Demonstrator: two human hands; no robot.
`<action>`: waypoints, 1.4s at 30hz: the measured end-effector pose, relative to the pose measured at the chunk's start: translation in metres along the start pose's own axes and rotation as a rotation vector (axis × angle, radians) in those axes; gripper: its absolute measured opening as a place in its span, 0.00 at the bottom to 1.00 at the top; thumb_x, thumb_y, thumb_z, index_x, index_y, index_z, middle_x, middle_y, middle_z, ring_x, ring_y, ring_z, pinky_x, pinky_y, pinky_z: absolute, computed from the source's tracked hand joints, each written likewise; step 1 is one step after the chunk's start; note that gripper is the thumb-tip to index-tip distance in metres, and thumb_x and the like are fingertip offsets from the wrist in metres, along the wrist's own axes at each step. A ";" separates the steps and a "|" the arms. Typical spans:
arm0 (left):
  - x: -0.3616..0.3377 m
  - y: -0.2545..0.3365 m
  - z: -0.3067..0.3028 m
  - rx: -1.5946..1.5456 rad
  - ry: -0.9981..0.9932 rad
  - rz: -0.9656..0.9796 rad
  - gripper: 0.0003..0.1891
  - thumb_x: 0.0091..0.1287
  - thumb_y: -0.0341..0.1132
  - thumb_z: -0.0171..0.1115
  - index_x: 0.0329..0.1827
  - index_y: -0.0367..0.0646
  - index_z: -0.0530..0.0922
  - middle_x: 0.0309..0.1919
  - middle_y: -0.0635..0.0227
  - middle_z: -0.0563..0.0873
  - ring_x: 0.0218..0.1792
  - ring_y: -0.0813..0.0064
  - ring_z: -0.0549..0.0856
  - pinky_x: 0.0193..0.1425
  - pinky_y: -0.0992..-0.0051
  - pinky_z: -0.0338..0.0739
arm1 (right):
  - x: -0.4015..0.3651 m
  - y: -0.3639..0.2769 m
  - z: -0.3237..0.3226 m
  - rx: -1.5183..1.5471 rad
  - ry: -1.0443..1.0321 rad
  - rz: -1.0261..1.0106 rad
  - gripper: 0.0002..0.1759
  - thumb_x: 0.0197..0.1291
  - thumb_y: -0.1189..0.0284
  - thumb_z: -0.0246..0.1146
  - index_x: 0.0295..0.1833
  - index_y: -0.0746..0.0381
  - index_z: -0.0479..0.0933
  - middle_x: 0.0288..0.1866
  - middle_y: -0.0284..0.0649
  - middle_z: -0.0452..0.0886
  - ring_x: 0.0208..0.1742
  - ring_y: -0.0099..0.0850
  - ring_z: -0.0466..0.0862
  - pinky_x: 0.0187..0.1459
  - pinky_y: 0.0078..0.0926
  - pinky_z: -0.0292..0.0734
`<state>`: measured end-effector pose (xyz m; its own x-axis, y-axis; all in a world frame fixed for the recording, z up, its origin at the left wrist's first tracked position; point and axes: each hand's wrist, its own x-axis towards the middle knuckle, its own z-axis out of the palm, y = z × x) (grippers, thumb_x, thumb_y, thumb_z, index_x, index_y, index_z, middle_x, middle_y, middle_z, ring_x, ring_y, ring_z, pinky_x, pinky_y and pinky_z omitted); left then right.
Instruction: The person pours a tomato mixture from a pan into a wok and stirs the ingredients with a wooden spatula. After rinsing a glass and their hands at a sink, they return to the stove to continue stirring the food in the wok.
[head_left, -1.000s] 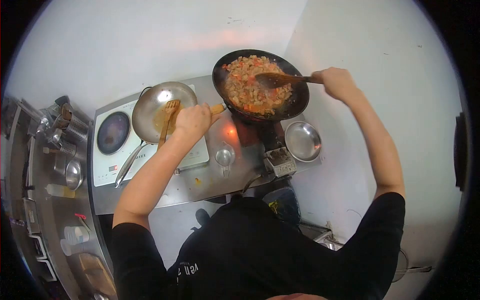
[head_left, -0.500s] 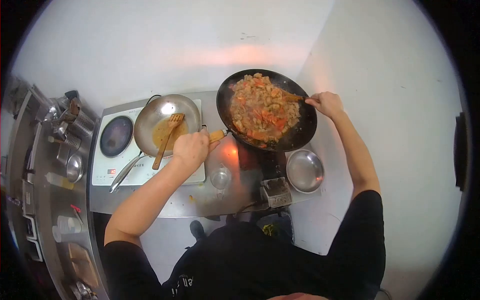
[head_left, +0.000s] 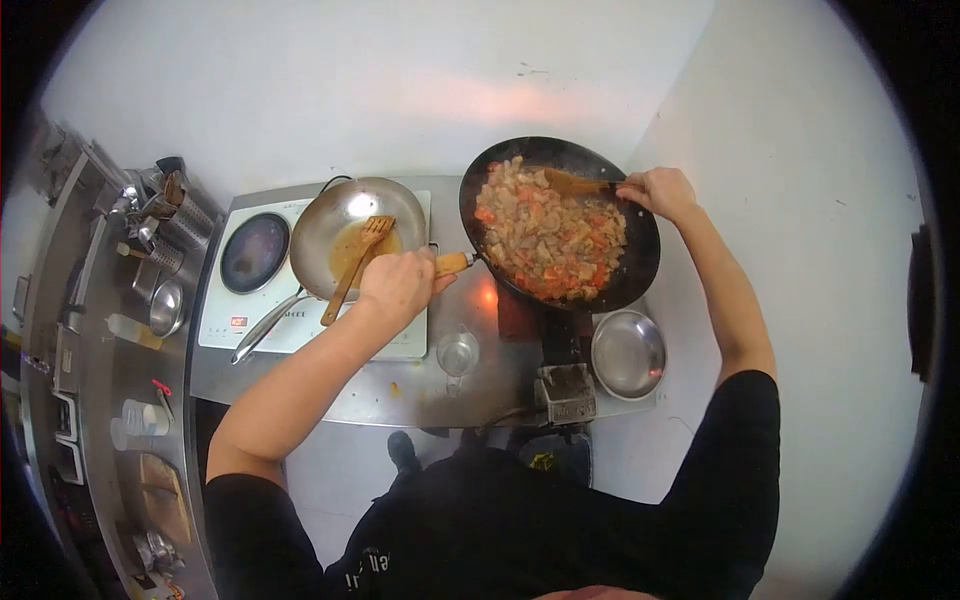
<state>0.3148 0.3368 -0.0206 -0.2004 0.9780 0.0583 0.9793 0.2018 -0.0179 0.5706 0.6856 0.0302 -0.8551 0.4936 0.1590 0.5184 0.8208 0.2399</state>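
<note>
My left hand (head_left: 400,285) is closed round the wooden handle (head_left: 454,263) of a black wok (head_left: 640,250). Chopped meat and red pieces (head_left: 550,235) lie across the wok. At its right rim my right hand (head_left: 658,192) grips a wooden spatula (head_left: 580,183), whose blade rests among the food. Left of the wok, a steel pan (head_left: 325,225) with brownish liquid sits on the white cooktop (head_left: 405,343). A slotted wooden turner (head_left: 350,280) leans in that pan, partly behind my left hand.
A round steel bowl (head_left: 628,354) stands below the wok on the right. Nearer the counter's front are a clear measuring cup (head_left: 458,352) and a metal box (head_left: 566,392). Utensil holders (head_left: 190,222) and a squeeze bottle (head_left: 135,330) stand on the left-hand counter.
The view has shifted, so the counter appears farther right. The spatula blade has moved toward the back of the wok, and the food is spread differently.
</note>
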 end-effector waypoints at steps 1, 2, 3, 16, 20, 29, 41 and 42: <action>-0.001 0.001 0.001 -0.008 -0.007 0.004 0.25 0.67 0.56 0.49 0.32 0.38 0.76 0.21 0.58 0.84 0.24 0.60 0.85 0.28 0.67 0.80 | -0.011 -0.014 -0.011 -0.009 -0.081 -0.020 0.20 0.57 0.47 0.57 0.36 0.53 0.82 0.27 0.41 0.82 0.32 0.42 0.81 0.35 0.38 0.75; -0.001 0.001 0.002 -0.021 0.009 -0.014 0.26 0.66 0.57 0.50 0.30 0.39 0.77 0.20 0.58 0.83 0.24 0.61 0.85 0.28 0.67 0.80 | -0.025 -0.022 -0.029 -0.040 -0.063 -0.083 0.18 0.58 0.50 0.57 0.35 0.52 0.82 0.28 0.41 0.82 0.32 0.41 0.81 0.34 0.38 0.75; 0.000 -0.001 0.001 -0.030 0.030 -0.030 0.27 0.64 0.59 0.52 0.29 0.39 0.78 0.19 0.58 0.83 0.23 0.61 0.85 0.28 0.66 0.79 | -0.038 -0.027 -0.049 -0.044 -0.067 -0.075 0.18 0.58 0.50 0.57 0.35 0.52 0.82 0.28 0.41 0.82 0.32 0.41 0.81 0.34 0.38 0.75; 0.000 -0.016 -0.004 -0.094 -0.043 0.170 0.29 0.62 0.60 0.54 0.34 0.38 0.81 0.29 0.53 0.85 0.33 0.57 0.86 0.38 0.63 0.81 | -0.127 -0.165 -0.089 -0.290 -0.243 0.176 0.12 0.57 0.76 0.54 0.43 0.58 0.80 0.31 0.43 0.83 0.34 0.40 0.85 0.32 0.38 0.79; 0.000 -0.022 -0.005 -0.116 -0.012 0.160 0.27 0.63 0.58 0.54 0.33 0.38 0.82 0.29 0.53 0.85 0.33 0.56 0.86 0.38 0.62 0.81 | -0.139 -0.188 -0.140 -0.266 -0.197 0.274 0.13 0.57 0.74 0.54 0.48 0.60 0.78 0.31 0.42 0.84 0.33 0.37 0.85 0.31 0.36 0.80; -0.001 -0.021 0.005 -0.153 0.058 0.165 0.25 0.63 0.56 0.54 0.30 0.39 0.83 0.28 0.55 0.85 0.31 0.58 0.86 0.35 0.63 0.81 | -0.076 -0.212 -0.064 -0.229 -0.194 0.345 0.08 0.54 0.72 0.58 0.36 0.62 0.81 0.32 0.44 0.85 0.36 0.37 0.86 0.34 0.33 0.81; 0.000 -0.022 0.010 -0.149 0.115 0.182 0.24 0.63 0.56 0.55 0.30 0.41 0.83 0.27 0.58 0.85 0.30 0.60 0.86 0.33 0.64 0.81 | -0.005 -0.247 -0.063 0.118 -0.144 0.516 0.14 0.57 0.73 0.50 0.39 0.66 0.81 0.41 0.52 0.83 0.43 0.45 0.84 0.42 0.41 0.80; -0.002 -0.021 0.010 -0.147 0.116 0.191 0.24 0.63 0.56 0.54 0.30 0.41 0.83 0.27 0.58 0.85 0.30 0.60 0.86 0.33 0.65 0.81 | -0.006 -0.230 -0.058 0.089 -0.131 0.559 0.14 0.57 0.73 0.51 0.39 0.66 0.81 0.40 0.52 0.83 0.43 0.45 0.84 0.42 0.42 0.80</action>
<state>0.2947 0.3315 -0.0307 -0.0147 0.9832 0.1819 0.9944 -0.0046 0.1054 0.4570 0.4770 0.0293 -0.4492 0.8857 0.1172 0.8933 0.4437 0.0713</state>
